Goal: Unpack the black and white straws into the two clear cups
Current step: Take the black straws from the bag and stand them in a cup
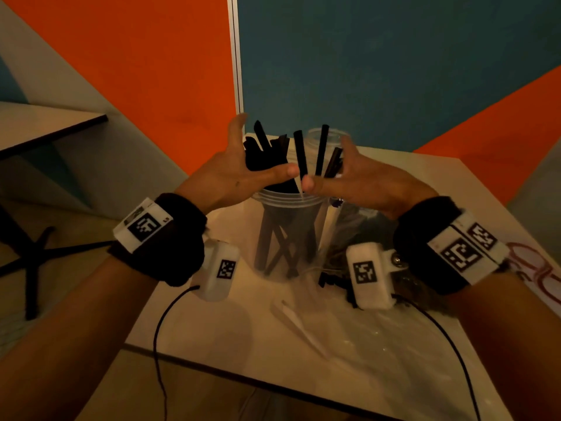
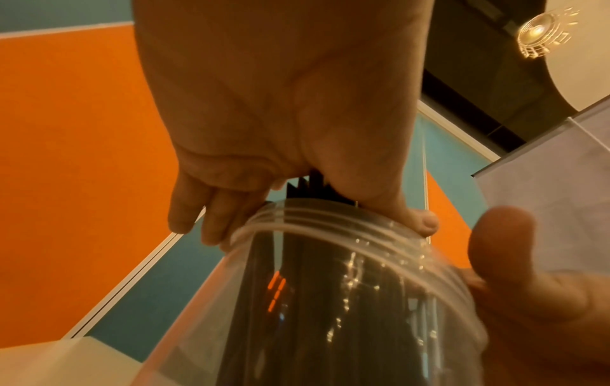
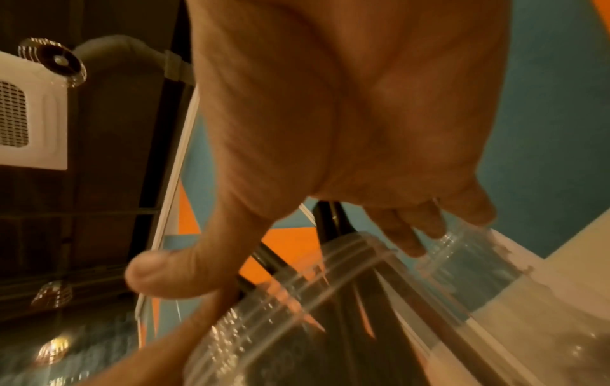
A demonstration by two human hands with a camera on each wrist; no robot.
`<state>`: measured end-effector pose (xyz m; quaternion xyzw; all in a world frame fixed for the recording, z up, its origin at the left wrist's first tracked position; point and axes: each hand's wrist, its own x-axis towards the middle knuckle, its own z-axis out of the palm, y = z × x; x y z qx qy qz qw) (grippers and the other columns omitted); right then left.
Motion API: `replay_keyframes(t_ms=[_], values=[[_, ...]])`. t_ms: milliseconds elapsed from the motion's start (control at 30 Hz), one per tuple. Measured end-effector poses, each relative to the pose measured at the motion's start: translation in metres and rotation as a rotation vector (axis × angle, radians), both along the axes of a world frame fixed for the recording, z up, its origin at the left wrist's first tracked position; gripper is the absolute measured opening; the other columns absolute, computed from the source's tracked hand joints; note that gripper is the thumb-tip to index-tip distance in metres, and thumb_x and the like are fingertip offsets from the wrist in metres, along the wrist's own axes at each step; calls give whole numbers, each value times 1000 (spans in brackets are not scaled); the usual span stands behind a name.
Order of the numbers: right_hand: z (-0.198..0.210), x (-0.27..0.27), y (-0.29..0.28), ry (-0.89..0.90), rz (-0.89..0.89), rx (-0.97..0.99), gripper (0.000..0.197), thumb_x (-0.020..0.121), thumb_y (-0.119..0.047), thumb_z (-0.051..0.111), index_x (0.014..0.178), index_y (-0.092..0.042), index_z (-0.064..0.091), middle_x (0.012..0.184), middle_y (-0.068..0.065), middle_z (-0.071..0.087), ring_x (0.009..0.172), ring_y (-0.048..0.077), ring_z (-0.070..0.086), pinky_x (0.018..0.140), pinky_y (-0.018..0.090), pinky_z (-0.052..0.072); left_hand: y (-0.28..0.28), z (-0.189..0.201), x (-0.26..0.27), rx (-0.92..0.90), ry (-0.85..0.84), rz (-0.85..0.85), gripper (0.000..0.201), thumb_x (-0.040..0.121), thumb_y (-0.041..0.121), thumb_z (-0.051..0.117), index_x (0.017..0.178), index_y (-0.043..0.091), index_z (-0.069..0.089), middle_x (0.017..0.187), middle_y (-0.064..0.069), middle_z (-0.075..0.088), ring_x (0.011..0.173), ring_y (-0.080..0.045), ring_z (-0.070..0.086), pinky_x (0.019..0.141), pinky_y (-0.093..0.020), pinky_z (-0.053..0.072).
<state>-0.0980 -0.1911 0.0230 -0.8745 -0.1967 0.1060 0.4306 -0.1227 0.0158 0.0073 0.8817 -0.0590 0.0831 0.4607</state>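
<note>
A clear cup stands mid-table, packed with black straws that fan out above its rim. My left hand cups the straw tops from the left, index finger and thumb straight. From the right, my right hand touches the straws with its fingers stretched out, and the two thumbs nearly meet in front. A thin white straw shows between the thumbs. A second clear cup stands just behind. The wrist views show the left hand, the right hand and the cup rim close up.
Crumpled clear packaging lies right of the cup, with a white straw on the table in front. The table's front edge is close to me. Another desk and a chair base are on the left. Orange and teal partitions stand behind.
</note>
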Motion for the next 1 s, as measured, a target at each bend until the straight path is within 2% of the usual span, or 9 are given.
replay_keyframes(t_ms=[133, 267, 433, 533, 633, 700, 867, 933, 1000], values=[[1, 8, 7, -37, 106, 4, 114, 62, -39, 83, 148, -25, 9, 130, -8, 51, 119, 9, 49, 85, 23, 45, -6, 11, 5, 87, 16, -60, 101, 67, 70, 54, 147, 34, 5, 144, -5, 43, 122, -18, 49, 99, -32, 43], [6, 12, 12, -81, 135, 13, 93, 68, -27, 83, 142, -22, 26, 115, -17, 49, 106, -2, 49, 82, 4, 42, -11, 21, 8, 172, -16, -101, 80, 79, 64, 41, 144, 21, 21, 115, 9, 49, 86, 6, 54, 63, -3, 44], [2, 20, 28, -169, 148, 57, 102, 64, -35, 85, 143, -16, 24, 126, -11, 48, 116, 5, 47, 86, 11, 42, -20, 20, 9, 162, -49, -112, 53, 92, 57, 35, 129, 19, 35, 94, 14, 55, 78, 7, 54, 54, -5, 42], [2, 23, 39, -200, 162, 86, 87, 61, -35, 87, 133, -15, 42, 119, -7, 58, 109, 4, 56, 87, 16, 48, -26, 21, 16, 170, -74, -86, 50, 94, 58, 33, 122, 16, 37, 97, 7, 52, 73, 6, 53, 53, -8, 40], [4, 29, 41, -243, 153, 81, 54, 64, -28, 86, 106, -16, 54, 100, -7, 60, 92, 2, 59, 73, 8, 49, -28, 24, 24, 222, -87, 6, 55, 89, 64, 38, 117, 17, 36, 113, 0, 37, 82, 3, 47, 58, -11, 38], [5, 33, 40, -248, 114, 70, 61, 66, -27, 85, 111, -14, 46, 96, -7, 54, 86, 1, 55, 61, 4, 47, -28, 24, 27, 158, -44, 42, 60, 83, 68, 45, 115, 18, 34, 114, -3, 42, 88, -3, 53, 61, -17, 43], [-2, 38, 43, -254, 83, 87, 82, 72, -24, 81, 133, -10, 28, 102, -4, 51, 85, -2, 53, 64, 2, 47, -30, 24, 26, -29, 48, 15, 80, 84, 66, 47, 141, 19, 19, 120, -8, 58, 91, -8, 62, 73, -20, 51], [-4, 39, 46, -305, 44, 100, 72, 76, -24, 78, 131, -9, 35, 103, -4, 52, 85, 1, 52, 66, 9, 48, -32, 23, 25, -46, 29, 11, 83, 86, 65, 46, 146, 16, 19, 127, -7, 53, 93, -7, 59, 76, -18, 48], [-4, 40, 52, -322, 31, 121, 47, 79, -24, 75, 116, -10, 50, 94, -3, 57, 82, 6, 56, 64, 15, 47, -32, 24, 24, -24, 19, 29, 80, 86, 66, 45, 137, 5, 40, 117, -7, 59, 92, -15, 62, 79, -26, 52]])
